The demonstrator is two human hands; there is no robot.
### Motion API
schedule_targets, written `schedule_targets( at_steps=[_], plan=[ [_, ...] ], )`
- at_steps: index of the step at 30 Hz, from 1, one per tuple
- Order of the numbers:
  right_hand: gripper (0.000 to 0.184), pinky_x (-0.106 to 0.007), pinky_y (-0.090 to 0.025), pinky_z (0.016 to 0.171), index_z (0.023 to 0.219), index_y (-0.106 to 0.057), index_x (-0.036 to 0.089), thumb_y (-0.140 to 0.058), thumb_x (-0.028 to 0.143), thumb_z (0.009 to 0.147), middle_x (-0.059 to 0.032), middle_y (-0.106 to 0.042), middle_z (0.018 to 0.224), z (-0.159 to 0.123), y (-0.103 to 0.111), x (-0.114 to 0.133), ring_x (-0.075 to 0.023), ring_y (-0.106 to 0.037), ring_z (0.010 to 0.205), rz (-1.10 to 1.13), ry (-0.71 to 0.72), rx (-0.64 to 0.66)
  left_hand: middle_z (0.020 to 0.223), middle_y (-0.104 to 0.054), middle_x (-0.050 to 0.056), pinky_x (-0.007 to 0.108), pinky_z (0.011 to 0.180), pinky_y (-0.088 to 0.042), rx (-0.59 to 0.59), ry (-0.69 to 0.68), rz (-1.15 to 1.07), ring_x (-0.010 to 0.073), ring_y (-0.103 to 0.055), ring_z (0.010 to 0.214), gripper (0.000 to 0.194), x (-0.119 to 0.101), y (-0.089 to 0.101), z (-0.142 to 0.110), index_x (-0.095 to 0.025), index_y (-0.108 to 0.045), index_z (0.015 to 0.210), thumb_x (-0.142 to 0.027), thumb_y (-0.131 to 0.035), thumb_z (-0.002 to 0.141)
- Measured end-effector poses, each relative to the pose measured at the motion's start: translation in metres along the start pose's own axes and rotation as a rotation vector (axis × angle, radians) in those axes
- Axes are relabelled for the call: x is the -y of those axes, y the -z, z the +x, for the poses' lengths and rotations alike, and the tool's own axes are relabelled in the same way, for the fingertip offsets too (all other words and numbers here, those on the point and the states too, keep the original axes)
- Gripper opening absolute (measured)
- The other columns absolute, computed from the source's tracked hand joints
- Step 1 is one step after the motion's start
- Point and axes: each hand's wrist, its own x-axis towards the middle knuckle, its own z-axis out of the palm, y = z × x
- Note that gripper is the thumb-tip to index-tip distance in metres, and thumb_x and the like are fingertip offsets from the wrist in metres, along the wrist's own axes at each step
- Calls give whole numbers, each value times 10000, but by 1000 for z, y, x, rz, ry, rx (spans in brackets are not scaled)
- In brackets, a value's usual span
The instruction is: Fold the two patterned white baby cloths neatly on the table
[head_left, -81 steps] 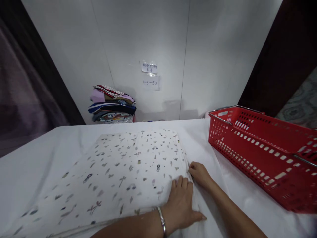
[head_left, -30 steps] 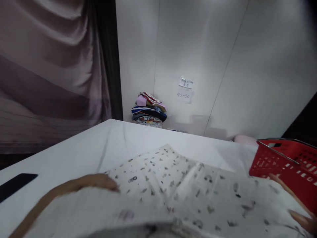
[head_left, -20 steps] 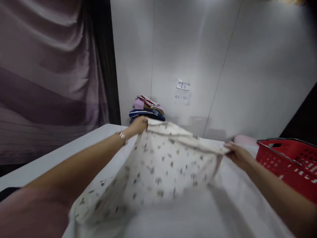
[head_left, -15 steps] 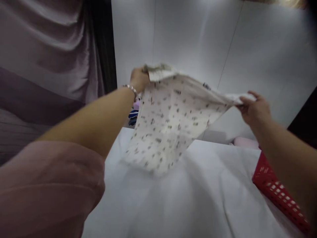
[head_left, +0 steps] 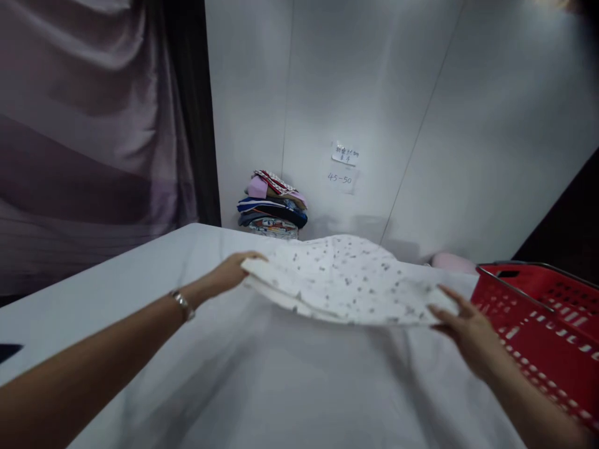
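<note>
A white cloth [head_left: 346, 274] with a small dark print spreads out between my two hands above the white table. It billows upward toward the back, and its near edge sags slightly in the middle. My left hand [head_left: 241, 269], with a silvery bracelet at the wrist, grips the near left corner. At the near right corner my right hand [head_left: 463, 318] pinches the cloth between thumb and fingers. What kind of garment or linen it is cannot be told, as it is partly blurred.
The white-covered table [head_left: 299, 386] reaches to a pale wall. A stack of folded clothes [head_left: 274, 209] stands at the back. A red basket [head_left: 547, 330] is beside my right arm, and a pink item [head_left: 453, 262] lies behind. Paper notes [head_left: 344, 165] hang on the wall.
Both hands have come down with the cloth, from raised in front of the wall to low over the table. The cloth has gone from hanging to spreading nearly flat.
</note>
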Motion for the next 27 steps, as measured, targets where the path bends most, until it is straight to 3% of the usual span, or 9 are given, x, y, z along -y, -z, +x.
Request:
schedule_targets(
  at_steps=[3, 6, 9, 13, 16, 21, 27],
  plan=[
    [772, -271, -555, 543, 1266, -452, 231, -787, 309, 575, -3, -606, 798, -45, 4, -66, -135, -591, 549, 30, -362, 110, 866, -685, 31, 304, 792, -458, 216, 150, -62, 222, -602, 857, 251, 40, -30, -52, -163, -635, 826, -304, -507, 663],
    [802, -253, -544, 561, 1312, -388, 277, -765, 350, 607, 11, -607, 806, -77, 9, -89, -131, -586, 560, 105, -443, 122, 961, -672, 42, 309, 804, -456, 232, 223, -159, 241, -594, 912, 269, 50, -32, -84, -174, -616, 883, -339, -512, 697],
    [803, -248, -526, 538, 1312, -391, 309, -760, 385, 602, 25, -603, 807, -100, 9, -87, -131, -586, 557, 98, -407, 101, 1045, -653, 50, 313, 824, -446, 176, 250, -204, 253, -579, 962, 304, 47, -21, -102, -181, -605, 920, -393, -493, 732],
    [866, -276, -520, 555, 1313, -395, 245, -774, 408, 552, 19, -594, 729, -119, 5, -89, -160, -597, 571, 52, -493, 113, 897, -664, 31, 304, 770, -455, 221, 281, -80, 234, -589, 864, 253, 54, -24, -123, -175, -609, 842, -315, -449, 706],
    [864, -298, -520, 608, 1316, -403, 233, -756, 450, 558, -12, -620, 773, -125, 7, -95, -194, -626, 645, -119, -475, 111, 937, -646, 33, 312, 846, -423, 212, 109, 68, 224, -562, 937, 221, 66, -38, -140, -179, -609, 801, -230, -432, 680],
    [866, -305, -513, 625, 1321, -402, 219, -741, 473, 566, -4, -601, 769, -132, 11, -92, -178, -611, 597, -183, -421, 105, 1177, -583, 73, 378, 1006, -294, 83, -113, 331, 260, -446, 1159, 398, 73, -47, -163, -215, -602, 1033, -192, -519, 645],
    [787, -258, -471, 519, 1316, -405, 256, -716, 465, 623, 47, -554, 622, -144, 21, -80, -146, -560, 496, -130, -427, 194, 935, -657, 30, 348, 975, -307, 211, -209, 371, 220, -523, 1023, 180, 63, -35, -177, -230, -640, 852, -235, -490, 753]
  ],
)
